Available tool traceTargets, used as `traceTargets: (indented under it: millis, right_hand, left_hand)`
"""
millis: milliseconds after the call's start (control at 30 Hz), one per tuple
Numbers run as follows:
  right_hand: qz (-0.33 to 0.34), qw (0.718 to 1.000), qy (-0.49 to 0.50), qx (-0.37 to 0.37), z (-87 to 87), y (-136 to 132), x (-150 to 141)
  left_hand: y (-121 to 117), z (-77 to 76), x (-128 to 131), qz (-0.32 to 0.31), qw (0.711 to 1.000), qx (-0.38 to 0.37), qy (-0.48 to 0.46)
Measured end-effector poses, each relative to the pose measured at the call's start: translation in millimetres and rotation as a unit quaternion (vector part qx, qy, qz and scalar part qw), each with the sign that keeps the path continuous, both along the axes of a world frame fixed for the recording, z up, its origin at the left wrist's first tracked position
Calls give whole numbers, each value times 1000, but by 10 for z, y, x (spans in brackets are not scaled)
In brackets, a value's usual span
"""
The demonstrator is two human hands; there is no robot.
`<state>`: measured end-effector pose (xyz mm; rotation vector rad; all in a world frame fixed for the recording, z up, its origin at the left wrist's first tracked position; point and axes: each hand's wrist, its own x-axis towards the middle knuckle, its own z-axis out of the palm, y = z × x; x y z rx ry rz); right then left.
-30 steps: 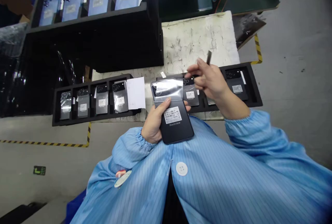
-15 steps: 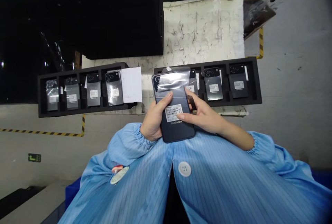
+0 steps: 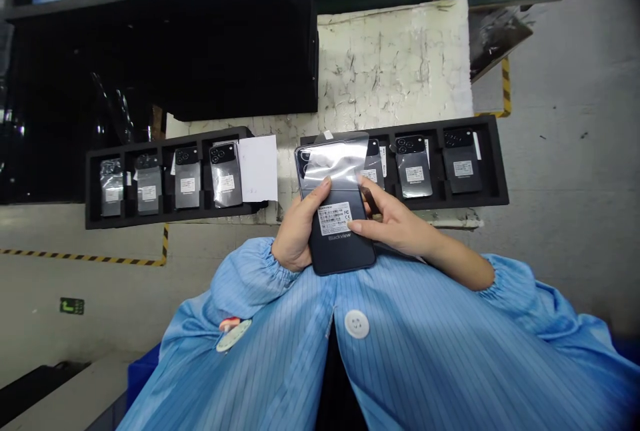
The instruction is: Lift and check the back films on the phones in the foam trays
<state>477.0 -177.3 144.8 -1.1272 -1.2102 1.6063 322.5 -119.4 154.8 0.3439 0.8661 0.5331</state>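
I'm holding the dark phone (image 3: 345, 254) back-up in front of the blue coat (image 3: 300, 351), L hand (image 3: 297, 228) closing its grip on one side, R hand (image 3: 393, 218) gripping the opp. edge, thumb touching the white label (image 3: 334, 219). Clear film (image 3: 335, 158) is glaring over the cam end; "Blackview" is showing below the label.

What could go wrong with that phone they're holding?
The phone is held above the lap by the left hand and right hand; it might drop if both loosen. The clear film sticks out past its edge and might crease or catch. White paper pokes past the left tray, so a sleeve might brush it off.
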Motion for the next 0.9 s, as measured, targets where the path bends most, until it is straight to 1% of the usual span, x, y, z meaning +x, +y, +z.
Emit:
traceTargets:
  millis: [67, 100, 133, 167, 200, 267, 300, 333, 400, 467, 567, 633, 700, 800, 900]
  right_hand:
    - [-13, 994, -99, 52, 49, -33, 88]
    - [-31, 981, -171, 88, 88, -54, 129]
    - [-56, 958, -249, 128, 133, -76, 162]
    - [-80, 926, -326, 171, 181, -97, 183]
    - [-98, 888, -395, 213, 225, -116, 187]
    - [-104, 817, -492, 282, 292, -143, 154]
    - [-99, 791, -521, 306, 310, -150, 123]
    - [-94, 770, -542, 323, 319, -154, 89]
    - [-99, 745, -561, 347, 319, -157, 29]
    - [-102, 737, -559, 367, 315, -155, -5]
    - [-80, 743, -550, 372, 320, -151, -10]
    - [-69, 750, -550, 362, 324, -146, -6]
    - [-68, 750, -561, 344, 323, -138, -8]
    - [-74, 741, -588, 317, 318, -128, -31]
    - [-92, 727, -606, 310, 325, -121, -64]
  left_hand:
    - [4, 11, -8, -3, 1000, -7, -10]
    - [6, 19, -15, -9, 1000, -8, -15]
    - [7, 28, -23, -18, 1000, -8, -20]
    - [7, 38, -31, -26, 999, -7, -24]
    - [4, 48, -38, -31, 999, -3, -28]
    - [-5, 65, -49, -25, 999, 6, -26]
    - [-12, 72, -53, -17, 1000, 10, -19]
    - [-19, 76, -56, -7, 1000, 15, -11]
    - [-31, 82, -61, 4, 1000, 25, 1]
    - [-39, 87, -65, 2, 999, 34, 3]
    - [-44, 104, -70, -5, 999, 33, 6]
    - [-47, 124, -71, 12, 999, 38, 14]
    - [-52, 147, -70, 35, 998, 55, 18]
    - [-61, 174, -67, 57, 995, 80, 17]
    - [-68, 183, -59, 72, 993, 85, 27]
